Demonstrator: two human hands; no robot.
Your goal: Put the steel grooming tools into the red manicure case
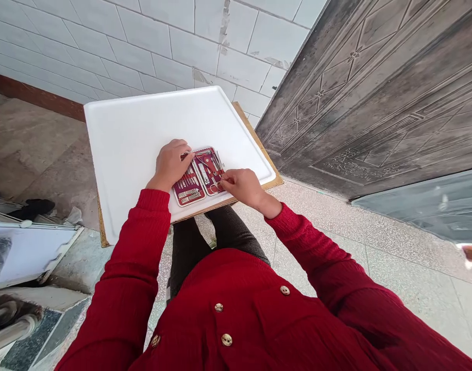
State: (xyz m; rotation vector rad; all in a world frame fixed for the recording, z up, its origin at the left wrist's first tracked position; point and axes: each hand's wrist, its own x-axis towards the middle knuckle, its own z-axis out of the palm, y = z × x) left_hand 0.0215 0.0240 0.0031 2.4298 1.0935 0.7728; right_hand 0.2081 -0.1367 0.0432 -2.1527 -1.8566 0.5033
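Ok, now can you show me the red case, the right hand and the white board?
Red case [193, 202]: head view, on the left half's lower rim.
Right hand [247, 186]: head view, on the back of the hand.
White board [133, 134]: head view, on its bare top.

Bright, diffuse light; white tabletop [143, 129] nearly washed out; sleeves [123, 288] stretched toward edges; small tools [190, 196] slightly soft.

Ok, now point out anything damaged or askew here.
The wall tiles look damaged: ragged grey patches mar their pale faces. The white board sits askew on the brown sheet beneath, whose corner juts out at the right.
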